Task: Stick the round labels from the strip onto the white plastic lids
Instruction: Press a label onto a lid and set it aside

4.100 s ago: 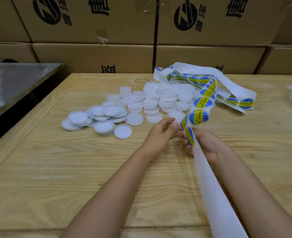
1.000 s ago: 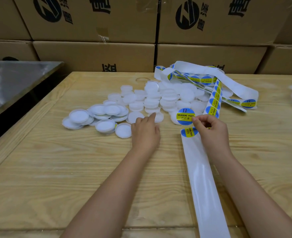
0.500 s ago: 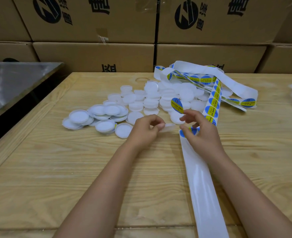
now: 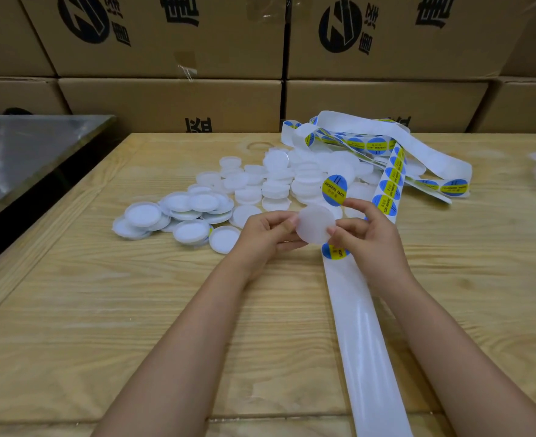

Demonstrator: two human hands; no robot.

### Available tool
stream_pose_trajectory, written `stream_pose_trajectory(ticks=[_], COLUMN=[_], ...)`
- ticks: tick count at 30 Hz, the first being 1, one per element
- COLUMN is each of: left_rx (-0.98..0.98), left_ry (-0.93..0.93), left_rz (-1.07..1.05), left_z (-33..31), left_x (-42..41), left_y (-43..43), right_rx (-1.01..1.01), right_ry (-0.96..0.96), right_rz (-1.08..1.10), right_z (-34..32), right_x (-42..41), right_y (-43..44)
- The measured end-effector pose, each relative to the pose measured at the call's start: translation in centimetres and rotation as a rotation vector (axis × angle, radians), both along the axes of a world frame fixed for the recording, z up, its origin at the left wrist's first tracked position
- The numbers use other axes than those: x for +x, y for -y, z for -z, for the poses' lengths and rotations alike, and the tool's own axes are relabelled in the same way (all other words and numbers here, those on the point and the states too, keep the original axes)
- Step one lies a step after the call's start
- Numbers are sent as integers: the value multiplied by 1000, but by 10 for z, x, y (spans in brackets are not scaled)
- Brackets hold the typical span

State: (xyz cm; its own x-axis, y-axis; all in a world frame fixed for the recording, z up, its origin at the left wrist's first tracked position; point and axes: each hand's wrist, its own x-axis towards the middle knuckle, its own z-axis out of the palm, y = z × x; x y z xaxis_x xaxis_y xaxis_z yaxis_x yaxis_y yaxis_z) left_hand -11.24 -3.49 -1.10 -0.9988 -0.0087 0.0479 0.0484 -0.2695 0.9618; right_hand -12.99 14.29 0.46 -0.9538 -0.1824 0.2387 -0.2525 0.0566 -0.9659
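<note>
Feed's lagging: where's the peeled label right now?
Head view, centre: the peeled label is at a fingertip of the right hand, just above the lid in the left hand.

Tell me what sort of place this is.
Probably a warehouse or small factory packing room: printed cardboard boxes stacked behind the wooden table, a heap of white lids, and a long strip of labels.

Blue-and-yellow label (image 4: 334,190), white lid (image 4: 315,224), pale wood table (image 4: 134,310), brown boxes (image 4: 172,102).
</note>
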Motion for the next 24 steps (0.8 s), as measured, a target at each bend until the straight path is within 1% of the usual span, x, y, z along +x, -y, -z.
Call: stream_pose_trajectory(ticks=[3, 6, 8, 10, 12, 17, 24], left_rx=[55, 121, 136, 121, 98, 72, 94], left_ry=[32, 84, 104, 103, 103, 112, 118], left_rz=[-41, -61, -60, -44, -27, -15, -4], left_z=[1, 0, -1, -2, -3, -4, -4], left_x=[-1, 0, 1, 2, 3, 4, 4], left_y=[-2, -4, -7, -8, -9, -10, -11], right_rx=[-16, -135, -189, -156, -95, -26, -42], right_ry=[8, -12, 53, 145, 194, 207, 247], right_rz=[55, 132, 130, 85, 43, 12, 25], right_z=[1, -3, -4, -2, 0, 0, 1], right_x=[0, -3, -5, -6, -6, -3, -3], right_y=[1, 0, -2, -4, -4, -1, -1])
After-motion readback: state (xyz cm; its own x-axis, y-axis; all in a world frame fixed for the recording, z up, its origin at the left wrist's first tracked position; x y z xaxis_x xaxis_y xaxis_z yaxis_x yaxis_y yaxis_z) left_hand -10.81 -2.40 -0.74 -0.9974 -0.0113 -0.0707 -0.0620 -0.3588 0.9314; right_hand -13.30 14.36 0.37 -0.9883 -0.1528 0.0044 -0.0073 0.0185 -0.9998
